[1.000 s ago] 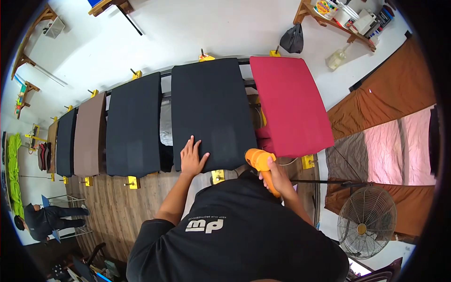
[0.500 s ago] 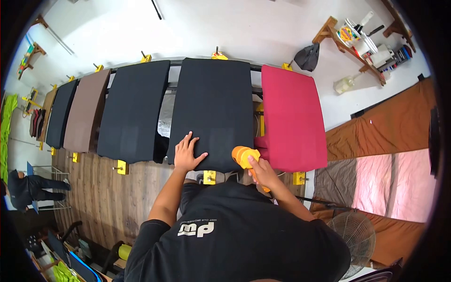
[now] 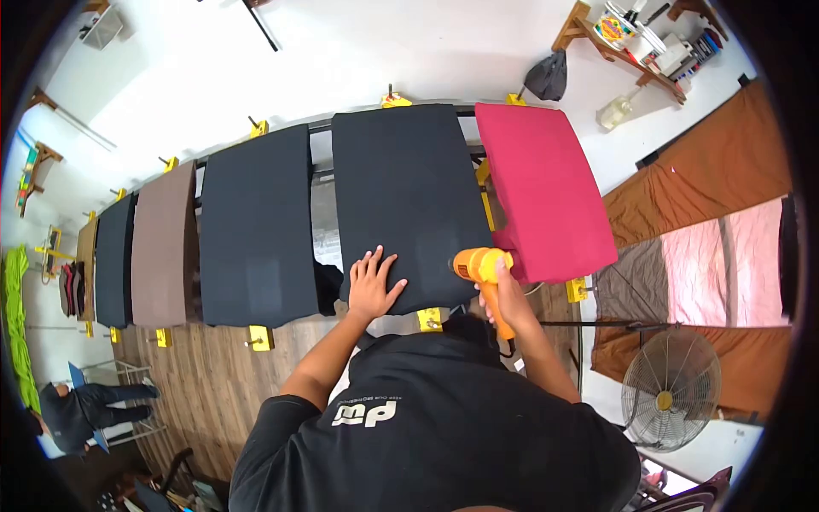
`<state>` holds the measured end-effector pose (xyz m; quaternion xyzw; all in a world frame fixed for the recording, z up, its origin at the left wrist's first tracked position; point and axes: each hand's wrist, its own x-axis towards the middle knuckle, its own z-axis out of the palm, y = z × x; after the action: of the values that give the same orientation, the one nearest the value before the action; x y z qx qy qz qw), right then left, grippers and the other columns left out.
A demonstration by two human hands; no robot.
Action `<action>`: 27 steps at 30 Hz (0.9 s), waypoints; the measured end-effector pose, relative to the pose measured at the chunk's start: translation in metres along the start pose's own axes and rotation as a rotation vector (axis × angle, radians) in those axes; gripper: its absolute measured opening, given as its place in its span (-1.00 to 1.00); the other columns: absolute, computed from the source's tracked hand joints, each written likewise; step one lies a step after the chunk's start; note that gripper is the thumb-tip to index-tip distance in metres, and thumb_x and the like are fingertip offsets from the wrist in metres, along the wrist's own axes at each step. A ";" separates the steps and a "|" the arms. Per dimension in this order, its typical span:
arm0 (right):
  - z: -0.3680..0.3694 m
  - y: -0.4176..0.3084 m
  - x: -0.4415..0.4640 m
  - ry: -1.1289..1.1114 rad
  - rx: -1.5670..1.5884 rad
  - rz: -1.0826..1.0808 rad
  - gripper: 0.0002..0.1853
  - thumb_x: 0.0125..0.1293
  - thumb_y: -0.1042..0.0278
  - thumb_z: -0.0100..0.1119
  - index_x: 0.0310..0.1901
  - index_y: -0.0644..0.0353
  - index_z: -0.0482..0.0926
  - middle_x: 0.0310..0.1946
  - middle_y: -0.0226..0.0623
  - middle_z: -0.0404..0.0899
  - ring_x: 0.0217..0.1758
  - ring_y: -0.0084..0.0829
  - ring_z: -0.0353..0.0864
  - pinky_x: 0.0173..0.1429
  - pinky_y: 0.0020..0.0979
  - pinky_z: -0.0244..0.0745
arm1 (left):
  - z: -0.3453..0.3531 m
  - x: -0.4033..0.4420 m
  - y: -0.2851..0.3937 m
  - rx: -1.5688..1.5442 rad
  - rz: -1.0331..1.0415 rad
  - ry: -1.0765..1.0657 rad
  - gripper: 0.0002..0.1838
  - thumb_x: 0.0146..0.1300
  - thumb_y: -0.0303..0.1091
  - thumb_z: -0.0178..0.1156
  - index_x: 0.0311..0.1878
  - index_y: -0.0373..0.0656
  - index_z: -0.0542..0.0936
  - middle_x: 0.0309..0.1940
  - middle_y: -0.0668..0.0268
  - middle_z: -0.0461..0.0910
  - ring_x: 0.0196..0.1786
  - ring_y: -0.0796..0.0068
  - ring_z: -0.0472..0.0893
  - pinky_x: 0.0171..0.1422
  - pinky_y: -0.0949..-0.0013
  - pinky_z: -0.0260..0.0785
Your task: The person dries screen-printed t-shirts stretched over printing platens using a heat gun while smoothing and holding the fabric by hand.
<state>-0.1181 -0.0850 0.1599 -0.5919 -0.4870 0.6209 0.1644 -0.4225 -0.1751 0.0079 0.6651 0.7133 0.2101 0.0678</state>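
Spread flat on the near end of a black cloth-covered board (image 3: 401,188) is my left hand (image 3: 372,288), its fingers apart and nothing in them. My right hand (image 3: 512,299) grips the handle of a yellow-orange heat gun (image 3: 479,263). The gun is above the near right corner of the black board, with its dark nozzle toward the left. To its right lies a board covered in red cloth (image 3: 550,188), and bunched red fabric shows below that board's left side.
More cloth-covered boards, black (image 3: 256,222) and brown (image 3: 162,247), line up leftward. Yellow clamps (image 3: 430,320) stick out at their ends. At lower right stands a large fan (image 3: 671,391). A wall shelf (image 3: 636,60) holds tubs. Another person (image 3: 85,414) is at far left.
The camera view has shifted and tilted. The heat gun has swung round to a more side-on angle, its nozzle turned left. My left hand still rests on the black cloth.
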 end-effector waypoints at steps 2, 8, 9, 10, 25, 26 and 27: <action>0.003 -0.004 0.009 -0.006 -0.018 -0.078 -0.05 0.66 -0.60 -0.40 -0.13 0.29 0.63 -0.56 -0.33 0.54 -0.66 -0.47 0.53 -0.58 -0.37 0.46 | -0.001 -0.002 -0.001 -0.014 0.021 0.010 -0.26 0.50 0.31 0.23 0.58 0.10 0.54 0.67 0.07 0.36 0.69 -0.10 0.31 0.79 -0.19 -0.01; 0.000 -0.029 0.055 0.029 -0.184 -0.188 0.04 0.60 -0.70 -0.46 -0.18 0.32 0.62 -0.58 -0.29 0.54 -0.63 -0.43 0.57 -0.55 -0.33 0.50 | -0.001 -0.001 0.002 -0.035 -0.004 0.039 -0.27 0.46 0.29 0.30 0.55 0.13 0.57 0.66 0.12 0.38 0.71 -0.05 0.29 0.81 -0.18 -0.03; -0.002 -0.035 0.061 0.011 -0.136 -0.176 0.04 0.61 -0.69 -0.46 -0.19 0.33 0.62 -0.58 -0.28 0.54 -0.63 -0.43 0.57 -0.54 -0.34 0.51 | -0.001 -0.001 0.002 -0.042 -0.009 0.045 -0.27 0.45 0.29 0.31 0.55 0.13 0.58 0.66 0.13 0.38 0.71 -0.04 0.30 0.81 -0.17 -0.02; -0.005 -0.037 0.070 -0.010 -0.095 -0.166 0.04 0.61 -0.68 -0.46 -0.20 0.33 0.62 -0.58 -0.27 0.54 -0.63 -0.43 0.57 -0.54 -0.34 0.51 | -0.001 -0.002 0.003 -0.044 -0.014 0.058 -0.28 0.44 0.29 0.32 0.54 0.14 0.60 0.67 0.15 0.38 0.71 -0.02 0.30 0.82 -0.16 -0.01; -0.031 0.027 -0.023 -0.143 -0.178 -0.123 -0.06 0.71 -0.53 -0.42 -0.27 0.30 0.61 -0.59 -0.29 0.56 -0.66 -0.44 0.54 -0.54 -0.34 0.46 | 0.005 -0.004 0.002 -0.004 -0.006 0.073 -0.26 0.42 0.28 0.35 0.57 0.18 0.59 0.68 0.17 0.38 0.69 -0.05 0.36 0.81 -0.17 0.04; -0.033 0.031 -0.028 -0.134 -0.176 -0.101 -0.06 0.71 -0.54 -0.43 -0.27 0.30 0.61 -0.58 -0.29 0.56 -0.66 -0.45 0.54 -0.54 -0.34 0.46 | 0.005 -0.003 0.001 -0.004 -0.003 0.075 -0.26 0.42 0.28 0.35 0.57 0.18 0.59 0.68 0.17 0.38 0.69 -0.05 0.36 0.81 -0.17 0.04; -0.034 0.034 -0.033 -0.127 -0.176 -0.079 -0.06 0.70 -0.54 -0.43 -0.27 0.29 0.61 -0.58 -0.29 0.56 -0.65 -0.45 0.54 -0.54 -0.35 0.46 | 0.005 -0.004 0.002 -0.011 -0.006 0.072 -0.26 0.42 0.28 0.35 0.57 0.18 0.58 0.68 0.17 0.38 0.69 -0.05 0.36 0.81 -0.17 0.03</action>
<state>-0.0670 -0.1129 0.1574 -0.5437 -0.5720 0.6052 0.1051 -0.4187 -0.1775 0.0033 0.6546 0.7162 0.2375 0.0465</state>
